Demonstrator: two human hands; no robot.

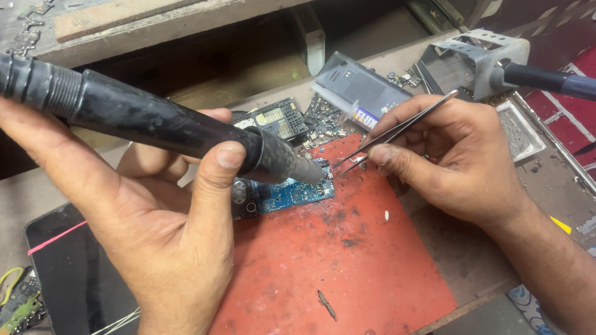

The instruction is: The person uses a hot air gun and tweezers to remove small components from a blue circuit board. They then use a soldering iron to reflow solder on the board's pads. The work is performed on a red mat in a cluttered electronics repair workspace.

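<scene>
My left hand (155, 229) grips a black hot-air wand (139, 118), its ribbed hose running off the upper left. The wand's nozzle points down at a small blue circuit board (289, 194) that lies on a red work mat (337, 267). My right hand (457, 156) pinches metal tweezers (395, 132), whose tips sit just right of the nozzle, at the board's right edge.
A dark phone (73, 281) with a pink line lies at the lower left, wires and a green board beside it. Behind the mat sit a grey phone body (358, 89), loose board pieces, a metal iron stand (469, 60) with a blue-handled iron, and a small tray (520, 132).
</scene>
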